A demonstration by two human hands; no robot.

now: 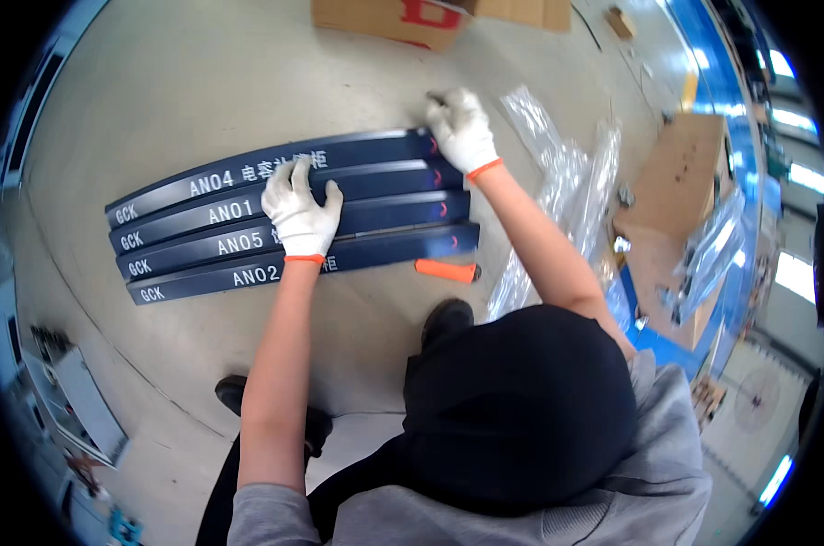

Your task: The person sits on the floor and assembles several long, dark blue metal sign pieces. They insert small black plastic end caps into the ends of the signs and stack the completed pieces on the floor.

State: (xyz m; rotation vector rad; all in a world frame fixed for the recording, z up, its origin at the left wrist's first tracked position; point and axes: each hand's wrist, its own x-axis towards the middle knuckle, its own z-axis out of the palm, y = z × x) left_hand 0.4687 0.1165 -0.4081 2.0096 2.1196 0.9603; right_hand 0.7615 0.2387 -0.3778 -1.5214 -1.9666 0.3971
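Note:
Several long dark-blue panels with white lettering and small red marks lie side by side on the floor, stacked in rows from far to near. My left hand (301, 211), in a white glove with an orange cuff, rests on the middle panels (375, 211) with its fingers apart. Just beyond the right end of the farthest panel (366, 148) is my right hand (462, 130), gloved the same way. Its fingers are closed around a small dark thing (437, 96) that I cannot make out. An orange tool with a dark end (448, 270) lies near the closest panel's right end.
Crumpled clear plastic wrap (566, 187) spreads on the floor to the right. Beyond it lies an opened cardboard box (671, 182) with more plastic on it. Another cardboard box (384, 23) stands at the far side. A white cabinet-like item (82, 391) is at the left.

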